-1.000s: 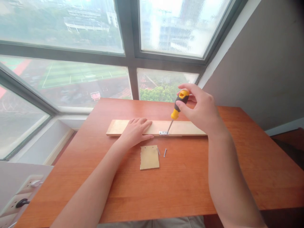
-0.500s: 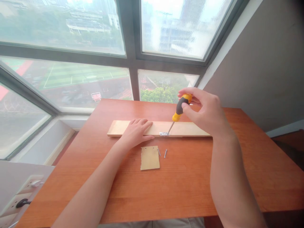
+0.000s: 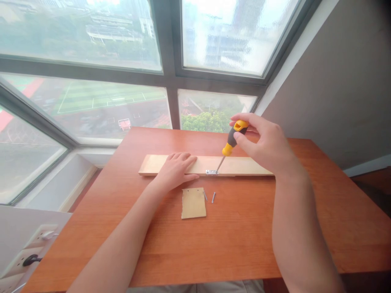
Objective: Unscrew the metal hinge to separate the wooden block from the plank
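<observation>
Left hand [image 3: 174,171] is lying palm-down across the wooden board [image 3: 203,163], unclenched, its thumb resting by the near edge. Right hand [image 3: 264,140] is grasping a yellow-and-black screwdriver [image 3: 232,138] by the handle, the tool leaning toward that hand and its tip meeting a small metal plate [image 3: 210,172], which is sitting at the board's near edge between both hands. Nearer the body than the left thumb, a tan square piece [image 3: 194,204] and two screws [image 3: 213,197] are lying on the table [image 3: 238,240].
</observation>
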`<state>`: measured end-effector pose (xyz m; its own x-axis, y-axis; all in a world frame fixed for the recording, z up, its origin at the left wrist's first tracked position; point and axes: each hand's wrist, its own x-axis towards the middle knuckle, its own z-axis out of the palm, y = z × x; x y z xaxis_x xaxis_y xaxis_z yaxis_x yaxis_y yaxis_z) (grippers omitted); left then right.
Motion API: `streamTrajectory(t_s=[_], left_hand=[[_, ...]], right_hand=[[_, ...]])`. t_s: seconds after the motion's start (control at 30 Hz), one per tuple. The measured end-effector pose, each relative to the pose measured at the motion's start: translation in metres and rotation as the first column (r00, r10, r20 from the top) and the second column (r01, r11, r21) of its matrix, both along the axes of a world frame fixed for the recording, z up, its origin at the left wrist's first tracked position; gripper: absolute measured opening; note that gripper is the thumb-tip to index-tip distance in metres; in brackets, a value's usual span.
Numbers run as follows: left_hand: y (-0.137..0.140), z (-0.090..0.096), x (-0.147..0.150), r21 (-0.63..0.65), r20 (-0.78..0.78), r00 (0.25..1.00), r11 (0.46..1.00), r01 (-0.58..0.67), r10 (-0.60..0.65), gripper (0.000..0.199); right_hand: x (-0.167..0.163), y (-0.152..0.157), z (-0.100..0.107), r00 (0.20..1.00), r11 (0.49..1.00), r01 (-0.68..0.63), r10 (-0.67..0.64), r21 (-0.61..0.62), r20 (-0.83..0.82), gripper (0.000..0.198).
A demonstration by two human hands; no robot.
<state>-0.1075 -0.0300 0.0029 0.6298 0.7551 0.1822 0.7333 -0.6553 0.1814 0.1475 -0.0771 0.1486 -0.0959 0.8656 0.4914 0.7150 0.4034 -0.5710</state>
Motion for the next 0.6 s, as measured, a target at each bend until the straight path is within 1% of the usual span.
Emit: streamTrajectory(t_s=[0.13,0.2,0.33,0.4,0.43,0.5,0.57,0.6], left_hand=[[0.0,0.0005,-0.0003,0.0,-0.006,1.0,1.0,-0.002,0.002,0.056],[-0.0001,0.0013,-0.0005,-0.002,-0.008,1.0,1.0,-0.001,0.0,0.056],[-0.0007,0.0027,-0.0008,-0.004,-0.001,1.0,1.0,0.006,-0.006,0.056],[-0.0009,0.003,-0.0008,-0.002,-0.004,1.0,1.0,0.003,-0.003,0.055],[-0.0009,0.003,-0.0007,-0.001,-0.007,1.0,1.0,0.0,0.0,0.055],[-0.0009,0.0028,-0.0004,0.001,-0.013,1.0,1.0,-0.003,0.003,0.055],[-0.0009,0.0026,-0.0001,0.004,-0.016,1.0,1.0,-0.002,0.002,0.055],[-0.0009,0.0025,0.0,0.005,-0.017,1.0,1.0,-0.002,0.003,0.055]], right_hand=[[-0.0027,0.0041,-0.0036,0.99,0.992,0.1,-0.106,0.072,0.092,0.027],[-0.0039,0.0034,-0.0029,0.988,0.991,0.111,-0.118,0.077,0.103,0.026],[-0.005,-0.0023,0.0019,0.998,0.997,0.062,-0.06,-0.035,0.034,0.039],[-0.0059,-0.0033,0.003,0.997,0.996,0.072,-0.069,-0.059,0.044,0.034],[-0.0066,-0.0029,0.0028,0.994,0.995,0.091,-0.087,-0.043,0.072,0.028],[-0.0079,-0.0008,0.0012,0.98,0.989,0.142,-0.144,0.028,0.134,0.021],[-0.0086,0.0013,-0.0006,0.967,0.978,0.187,-0.2,0.092,0.16,0.021],[-0.0085,0.0016,-0.0012,0.966,0.975,0.197,-0.21,0.099,0.15,0.021]])
